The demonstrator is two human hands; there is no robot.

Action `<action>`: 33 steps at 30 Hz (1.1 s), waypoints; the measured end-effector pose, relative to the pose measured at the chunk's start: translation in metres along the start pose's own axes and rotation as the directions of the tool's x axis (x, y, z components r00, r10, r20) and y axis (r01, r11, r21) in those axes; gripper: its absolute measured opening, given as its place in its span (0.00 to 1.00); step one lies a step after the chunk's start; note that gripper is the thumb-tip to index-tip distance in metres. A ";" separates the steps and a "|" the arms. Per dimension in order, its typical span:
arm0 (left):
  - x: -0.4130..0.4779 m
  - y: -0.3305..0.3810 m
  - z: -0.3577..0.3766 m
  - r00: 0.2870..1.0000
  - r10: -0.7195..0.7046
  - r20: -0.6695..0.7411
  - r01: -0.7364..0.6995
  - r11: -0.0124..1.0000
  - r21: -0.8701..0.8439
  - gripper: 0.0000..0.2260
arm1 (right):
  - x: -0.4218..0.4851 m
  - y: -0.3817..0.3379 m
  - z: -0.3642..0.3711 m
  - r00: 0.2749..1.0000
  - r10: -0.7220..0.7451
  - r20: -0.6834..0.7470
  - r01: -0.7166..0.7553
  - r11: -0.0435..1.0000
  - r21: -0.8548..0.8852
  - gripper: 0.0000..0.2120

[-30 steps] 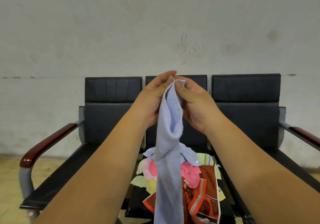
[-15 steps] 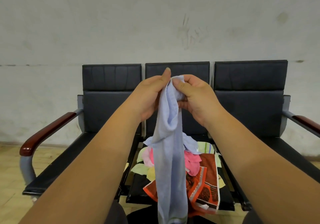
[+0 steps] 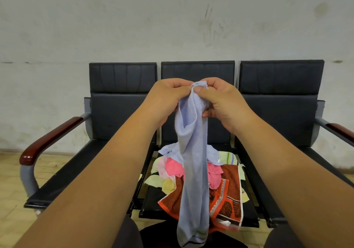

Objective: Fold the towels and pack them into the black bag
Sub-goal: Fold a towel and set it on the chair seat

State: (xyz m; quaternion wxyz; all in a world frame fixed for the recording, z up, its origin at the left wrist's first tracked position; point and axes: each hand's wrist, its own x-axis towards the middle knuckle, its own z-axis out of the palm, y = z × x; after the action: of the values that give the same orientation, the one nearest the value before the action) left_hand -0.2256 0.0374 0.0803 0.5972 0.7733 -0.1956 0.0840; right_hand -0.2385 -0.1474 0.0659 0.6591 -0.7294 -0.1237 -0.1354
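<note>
Lilac towel [image 3: 193,171] in pinch of left hand [image 3: 166,98] and right hand [image 3: 222,102], before towel heap [image 3: 229,190] on bench [image 3: 122,86].

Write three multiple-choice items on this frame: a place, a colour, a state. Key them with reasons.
1. Where does the pile of towels lie?
A) on the left seat
B) on the middle seat
C) on the floor

2. What colour is the held towel?
A) pink
B) green
C) light blue

3. How do the left hand and right hand hold it?
A) both pinch its top edge
B) both lie flat beneath it
C) neither touches it

Key:
1 B, the pile sits on the centre cushion.
2 C, the hanging cloth is pale blue.
3 A, both thumbs press on its top, fingers curled behind.
</note>
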 end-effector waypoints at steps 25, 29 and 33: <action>-0.007 -0.023 -0.036 0.981 -0.145 0.127 0.075 0.895 0.440 0.12 | 0.007 0.016 -0.014 0.919 -0.044 -0.391 -0.025 0.985 -0.170 0.08; -0.012 -0.020 -0.043 0.983 -0.054 0.174 -0.003 0.951 0.310 0.09 | 0.004 0.019 -0.019 0.910 -0.077 -0.408 -0.028 0.969 -0.245 0.08; -0.010 -0.015 -0.036 0.998 -0.022 0.050 0.016 0.993 0.120 0.09 | 0.002 0.021 -0.018 0.906 -0.163 -0.389 0.015 0.934 -0.356 0.07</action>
State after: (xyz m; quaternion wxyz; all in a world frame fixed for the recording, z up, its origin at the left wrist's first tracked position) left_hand -0.2245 0.0766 0.0731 0.5452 0.8116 -0.1981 0.0697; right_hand -0.2295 -0.1678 0.0488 0.5252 -0.7816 0.0103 -0.3362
